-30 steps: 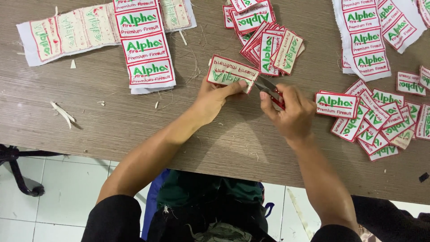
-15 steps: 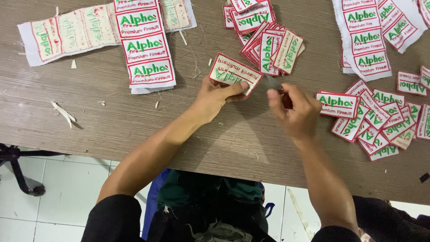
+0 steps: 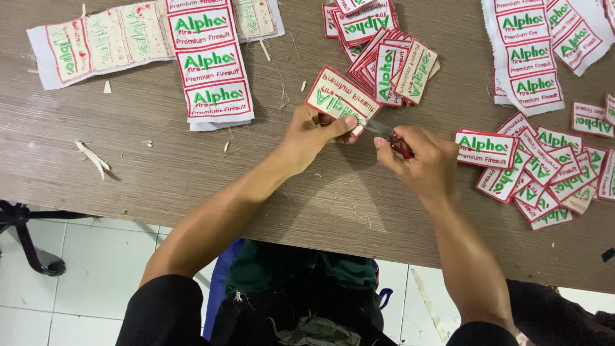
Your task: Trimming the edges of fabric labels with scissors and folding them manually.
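Note:
My left hand pinches a rectangular embroidered patch, white with a red border and green lettering, just above the wooden table. My right hand grips small red-handled snips, and their metal blades reach to the patch's lower right edge. Both hands meet near the middle of the table.
A pile of cut patches lies just behind the hands, another pile to the right. Uncut strips of patches on white fabric lie at the back left and back right. Thread and fabric scraps dot the table. The front edge runs below my forearms.
My right hand drew away to the right half a second ago and has come back, its snips again at the patch's edge. The left hand has kept the patch almost still.

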